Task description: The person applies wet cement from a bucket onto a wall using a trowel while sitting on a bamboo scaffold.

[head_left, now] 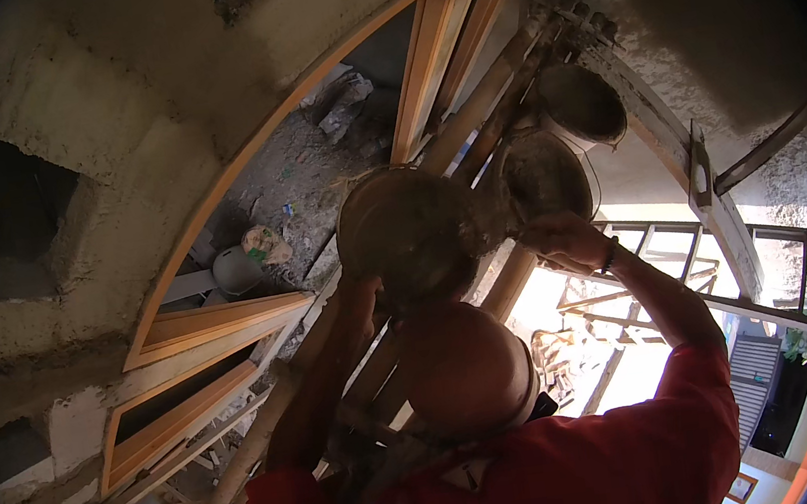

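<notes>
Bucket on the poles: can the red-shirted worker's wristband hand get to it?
Probably, but not freely. That hand is busy at the rim of a pan, and the bucket sits just beyond that pan with nothing else between; it would have to let go first.

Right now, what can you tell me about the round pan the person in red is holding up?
The round pan is shallow, metal-looking and caked in grey-brown mortar. It tilts with its dirty underside toward the camera, raised above the head of the person in red. One hand seems to hold its lower rim, and a second pan sits beside it.
</notes>
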Available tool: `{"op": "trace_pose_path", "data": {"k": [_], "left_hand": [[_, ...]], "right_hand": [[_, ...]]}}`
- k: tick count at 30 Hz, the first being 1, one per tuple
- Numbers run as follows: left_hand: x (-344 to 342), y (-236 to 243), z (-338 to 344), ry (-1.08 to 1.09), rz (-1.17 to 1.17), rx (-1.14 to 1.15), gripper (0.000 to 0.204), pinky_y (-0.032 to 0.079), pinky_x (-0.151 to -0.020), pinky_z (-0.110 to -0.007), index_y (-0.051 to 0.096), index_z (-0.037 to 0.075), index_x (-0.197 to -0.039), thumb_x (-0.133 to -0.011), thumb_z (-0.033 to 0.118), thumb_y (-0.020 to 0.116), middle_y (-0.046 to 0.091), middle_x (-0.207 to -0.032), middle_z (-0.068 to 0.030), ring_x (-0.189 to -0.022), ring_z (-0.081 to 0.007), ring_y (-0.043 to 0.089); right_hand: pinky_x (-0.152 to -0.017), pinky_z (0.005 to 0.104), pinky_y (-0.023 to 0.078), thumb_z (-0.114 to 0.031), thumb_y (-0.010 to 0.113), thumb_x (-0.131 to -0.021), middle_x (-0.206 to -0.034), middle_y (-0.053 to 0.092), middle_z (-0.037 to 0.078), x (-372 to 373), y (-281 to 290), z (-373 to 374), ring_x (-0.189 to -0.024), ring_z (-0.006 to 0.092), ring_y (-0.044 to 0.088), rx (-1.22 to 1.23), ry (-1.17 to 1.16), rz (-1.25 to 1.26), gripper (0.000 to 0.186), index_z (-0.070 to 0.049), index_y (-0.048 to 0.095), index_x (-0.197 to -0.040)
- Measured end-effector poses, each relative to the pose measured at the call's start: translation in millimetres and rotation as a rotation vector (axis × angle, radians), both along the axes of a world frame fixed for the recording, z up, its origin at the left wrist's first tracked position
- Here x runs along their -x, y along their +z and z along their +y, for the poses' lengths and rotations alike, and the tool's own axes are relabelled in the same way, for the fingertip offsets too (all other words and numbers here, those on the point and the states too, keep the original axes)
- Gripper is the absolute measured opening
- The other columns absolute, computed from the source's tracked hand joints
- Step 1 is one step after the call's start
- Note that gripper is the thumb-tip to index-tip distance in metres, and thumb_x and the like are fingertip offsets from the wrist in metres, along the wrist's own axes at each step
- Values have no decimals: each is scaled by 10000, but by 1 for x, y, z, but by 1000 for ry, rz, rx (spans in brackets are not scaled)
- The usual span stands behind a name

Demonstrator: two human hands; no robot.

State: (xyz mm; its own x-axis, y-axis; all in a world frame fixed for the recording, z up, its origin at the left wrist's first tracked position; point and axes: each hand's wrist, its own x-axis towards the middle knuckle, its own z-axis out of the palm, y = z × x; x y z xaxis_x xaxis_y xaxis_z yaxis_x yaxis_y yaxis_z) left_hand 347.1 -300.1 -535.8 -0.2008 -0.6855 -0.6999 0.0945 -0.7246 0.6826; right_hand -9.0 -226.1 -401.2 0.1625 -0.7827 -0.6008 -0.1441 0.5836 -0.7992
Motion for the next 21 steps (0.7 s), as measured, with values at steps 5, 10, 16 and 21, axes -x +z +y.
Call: {"op": "trace_pose_path", "data": {"k": [5,10,16,21], "left_hand": [[-1,-29,7,-21,-37,94,304,507,-647,-340,581,54,-1050,-752,3,558,552,-870,-40,-765,-164,563],[-15,-62,7,-33,-97,200,345,526,-639,-349,577,46,-1097,-753,22,567,576,-910,-47,-743,-167,572],[-6,-12,5,59,85,51,379,569,-570,-405,576,30,-1105,-727,40,587,573,-885,-56,-728,-176,575],[-10,12,4,26,-66,-1,417,528,-583,-393,578,7,-1123,-707,23,586,583,-901,-80,-754,-197,577]], "right_hand": [[-577,354,526,-198,582,-962,-809,647,62,-37,-60,-41,-661,196,634,933,564,678,193,-106,675,-1104],[-676,449,564,-127,565,-889,-972,689,113,-76,-52,-45,-827,310,689,659,756,989,198,-124,649,-1068],[-676,468,563,-153,592,-865,-919,689,143,-92,-59,-49,-831,330,695,629,1143,1152,251,-147,647,-1109],[-644,475,564,-150,602,-845,-817,684,154,-101,-37,-68,-787,346,700,661,932,1150,282,-150,660,-1121]]}}
